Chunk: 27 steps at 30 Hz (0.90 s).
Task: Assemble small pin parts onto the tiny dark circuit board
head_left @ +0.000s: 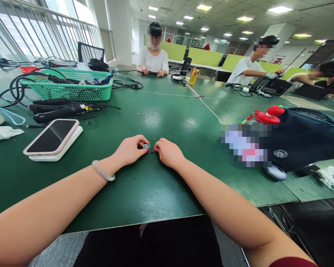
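Note:
Both my forearms stretch out over a green table [156, 185]. My left hand [130, 149], with a pale bracelet on its wrist, pinches a small dark electronic part [146, 146] between thumb and fingers, just above the tabletop. My right hand [168, 152] rests curled on the table right beside that part, its fingertips close to it; whether they touch it I cannot tell. A few tiny dark bits lie on the table under the two hands.
A phone [51, 136] on a white stand lies at left, black tools with cables [58, 108] and a green basket [69, 87] behind it. A dark bag [303, 139] and red-capped bottle [265, 116] sit at right. Three people work at the far side.

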{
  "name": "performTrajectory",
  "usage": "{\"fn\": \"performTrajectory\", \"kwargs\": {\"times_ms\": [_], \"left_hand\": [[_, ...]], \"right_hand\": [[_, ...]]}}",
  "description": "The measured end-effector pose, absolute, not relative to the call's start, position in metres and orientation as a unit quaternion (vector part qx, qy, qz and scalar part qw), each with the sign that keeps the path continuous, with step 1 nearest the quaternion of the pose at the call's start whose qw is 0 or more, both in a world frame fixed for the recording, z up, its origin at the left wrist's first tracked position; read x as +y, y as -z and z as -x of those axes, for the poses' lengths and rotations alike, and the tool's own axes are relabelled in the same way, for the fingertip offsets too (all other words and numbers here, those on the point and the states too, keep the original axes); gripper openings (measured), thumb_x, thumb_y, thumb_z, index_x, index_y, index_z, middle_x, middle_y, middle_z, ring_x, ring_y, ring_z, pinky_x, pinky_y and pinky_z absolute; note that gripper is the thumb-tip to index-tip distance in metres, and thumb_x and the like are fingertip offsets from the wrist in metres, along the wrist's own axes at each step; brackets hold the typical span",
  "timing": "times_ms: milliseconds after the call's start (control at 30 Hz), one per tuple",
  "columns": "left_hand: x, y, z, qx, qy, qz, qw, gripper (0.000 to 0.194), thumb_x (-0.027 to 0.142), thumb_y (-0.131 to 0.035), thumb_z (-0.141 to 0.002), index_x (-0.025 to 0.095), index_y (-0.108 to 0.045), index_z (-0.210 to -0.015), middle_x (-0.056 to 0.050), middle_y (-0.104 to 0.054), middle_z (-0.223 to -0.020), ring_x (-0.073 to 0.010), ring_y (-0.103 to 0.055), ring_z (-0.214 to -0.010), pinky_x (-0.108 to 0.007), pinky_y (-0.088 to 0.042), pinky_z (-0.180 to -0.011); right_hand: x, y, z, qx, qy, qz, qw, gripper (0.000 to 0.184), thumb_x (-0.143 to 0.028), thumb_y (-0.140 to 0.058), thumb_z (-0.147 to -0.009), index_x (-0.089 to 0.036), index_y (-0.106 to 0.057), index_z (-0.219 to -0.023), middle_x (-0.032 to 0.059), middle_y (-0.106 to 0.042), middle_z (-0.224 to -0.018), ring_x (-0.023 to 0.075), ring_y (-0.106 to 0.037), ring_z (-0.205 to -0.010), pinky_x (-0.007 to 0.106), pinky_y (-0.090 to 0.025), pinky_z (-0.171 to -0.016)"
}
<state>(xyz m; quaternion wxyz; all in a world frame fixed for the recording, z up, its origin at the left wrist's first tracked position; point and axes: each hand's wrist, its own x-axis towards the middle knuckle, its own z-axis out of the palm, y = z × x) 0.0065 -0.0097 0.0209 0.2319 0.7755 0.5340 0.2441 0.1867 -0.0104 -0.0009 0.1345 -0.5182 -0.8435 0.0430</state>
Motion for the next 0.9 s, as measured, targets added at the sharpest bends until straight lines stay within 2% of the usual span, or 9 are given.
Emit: {"fn": "performTrajectory", "kwargs": {"times_ms": [133,333,633,900], "left_hand": [[-0.010,-0.021,-0.006,0.527,-0.247,-0.780,0.230,0.020,0.031,-0.059,-0.071,0.022,-0.062,-0.088,-0.001,-0.068,-0.084,-0.0178,-0.062,-0.079,-0.030,-0.047,-0.073],[-0.011,-0.022,-0.006,0.528,-0.246,-0.779,0.230,0.019,0.029,-0.059,-0.071,0.022,-0.061,-0.088,0.000,-0.068,-0.084,-0.0176,-0.062,-0.080,-0.030,-0.046,-0.074],[-0.010,-0.020,-0.006,0.527,-0.251,-0.774,0.246,0.020,0.030,-0.061,-0.070,0.022,-0.062,-0.088,0.000,-0.068,-0.083,-0.0173,-0.062,-0.079,-0.029,-0.046,-0.074],[-0.014,-0.024,-0.009,0.500,-0.237,-0.795,0.250,0.023,0.036,-0.061,-0.070,0.022,-0.062,-0.088,0.000,-0.066,-0.082,-0.0171,-0.061,-0.077,-0.029,-0.045,-0.072]], "right_hand": [[-0.012,-0.001,-0.187,-0.842,-0.044,0.521,0.137,0.015,-0.015,-0.046,-0.085,-0.020,-0.061,-0.084,0.0049,-0.058,-0.091,0.0149,-0.056,-0.078,0.025,-0.040,-0.066],[-0.017,-0.005,-0.186,-0.845,-0.045,0.509,0.158,0.013,-0.027,-0.051,-0.086,-0.020,-0.062,-0.086,0.0037,-0.057,-0.090,0.0143,-0.055,-0.079,0.025,-0.041,-0.069],[-0.017,-0.005,-0.187,-0.855,-0.037,0.495,0.147,0.014,-0.020,-0.047,-0.086,-0.018,-0.061,-0.085,0.0044,-0.057,-0.089,0.0142,-0.055,-0.076,0.025,-0.040,-0.065],[-0.023,-0.020,-0.192,-0.867,-0.075,0.423,0.253,0.016,-0.015,-0.044,-0.087,-0.019,-0.059,-0.086,0.0027,-0.056,-0.092,0.0115,-0.052,-0.079,0.023,-0.040,-0.071]]}}
